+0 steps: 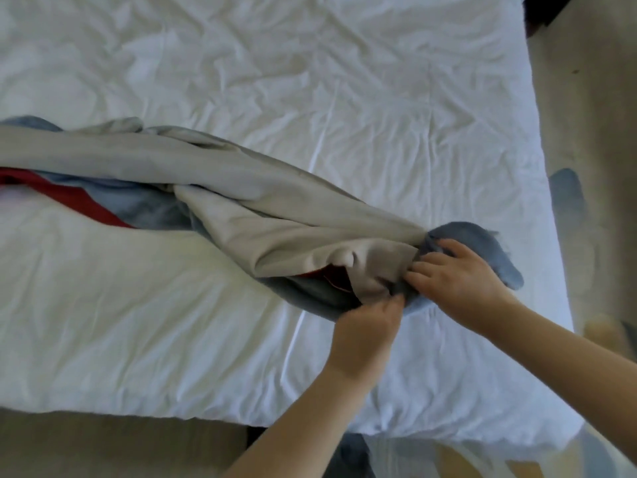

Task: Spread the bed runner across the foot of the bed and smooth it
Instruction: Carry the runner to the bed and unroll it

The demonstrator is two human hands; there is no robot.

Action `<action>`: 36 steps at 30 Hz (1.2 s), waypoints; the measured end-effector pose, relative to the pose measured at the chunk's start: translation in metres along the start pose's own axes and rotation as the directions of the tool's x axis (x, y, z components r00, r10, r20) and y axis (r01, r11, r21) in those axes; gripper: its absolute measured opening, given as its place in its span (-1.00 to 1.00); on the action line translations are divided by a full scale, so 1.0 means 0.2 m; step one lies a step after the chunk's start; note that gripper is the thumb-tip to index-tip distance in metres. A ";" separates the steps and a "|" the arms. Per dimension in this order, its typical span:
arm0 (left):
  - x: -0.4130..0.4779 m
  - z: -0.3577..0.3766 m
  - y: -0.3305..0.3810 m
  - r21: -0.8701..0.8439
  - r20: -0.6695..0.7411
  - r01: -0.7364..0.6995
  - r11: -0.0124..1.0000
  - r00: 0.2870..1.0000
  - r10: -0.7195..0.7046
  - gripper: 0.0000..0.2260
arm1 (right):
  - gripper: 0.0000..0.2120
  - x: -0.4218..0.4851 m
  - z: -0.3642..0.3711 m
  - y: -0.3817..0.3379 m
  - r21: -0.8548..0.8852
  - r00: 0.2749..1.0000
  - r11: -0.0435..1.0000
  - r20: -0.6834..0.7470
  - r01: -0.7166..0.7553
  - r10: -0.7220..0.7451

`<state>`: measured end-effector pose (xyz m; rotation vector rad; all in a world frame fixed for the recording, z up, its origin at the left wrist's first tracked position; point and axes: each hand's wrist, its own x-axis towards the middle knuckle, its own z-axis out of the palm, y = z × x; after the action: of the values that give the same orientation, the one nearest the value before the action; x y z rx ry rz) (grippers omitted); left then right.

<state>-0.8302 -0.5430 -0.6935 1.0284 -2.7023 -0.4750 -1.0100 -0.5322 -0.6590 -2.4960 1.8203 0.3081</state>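
**A:** Head view, looking straight down over the bed (344, 81), white and creased all over. Found the bed runner (220, 188)?

**B:** Found it. Lying on top of the bed, twisted into a long rope, slanting from the bed's left part down toward its right side. Not spread flat anywhere.

**A:** Showing which face?

**B:** Mostly the grey backing. Blue plush and a strip of red peeking out underneath, on the side toward the bed's near edge.

**A:** And the hands?

**B:** Both on the bunched end of the bed runner, close to the bed's right side. Left hand (365, 326) reaching in over the bed's near edge, fingers curled, pinching a fold of the grey cloth. Right hand (462, 277) just beside it, fingers bent and dug into the gather at the join of grey and blue, gripping it.

**A:** Touching each other?

**B:** Fingertips very close. Can't tell whether in contact.

**A:** Anything past the right hand?

**B:** A blue tuft of the bed runner, fanned out and resting on the bed, near its right side.

**A:** Off the bed?

**B:** Carpet (593, 132) beyond the bed's right side and past its near edge, beige with blue patches, blurred.
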 end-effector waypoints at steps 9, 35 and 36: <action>-0.32 0.08 0.07 -0.077 0.267 -0.135 0.988 0.952 0.151 -0.84 | -0.71 -0.46 0.16 -0.50 0.004 0.956 0.970 0.170 -0.242 0.237; 0.78 -0.21 -0.50 0.205 0.283 -0.098 0.974 0.958 0.037 -0.58 | -0.50 0.37 0.00 0.25 0.225 0.856 0.826 0.147 -0.516 0.495; 0.80 -0.18 -0.53 0.208 0.326 -0.081 0.975 0.945 0.009 -0.59 | -0.51 0.40 0.04 0.25 0.226 0.851 0.822 0.197 -0.523 0.487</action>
<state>-0.8720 -0.7340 -0.6856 1.0153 -3.1223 -0.3713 -1.0349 -0.6210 -0.6769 -1.7361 2.2650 0.2065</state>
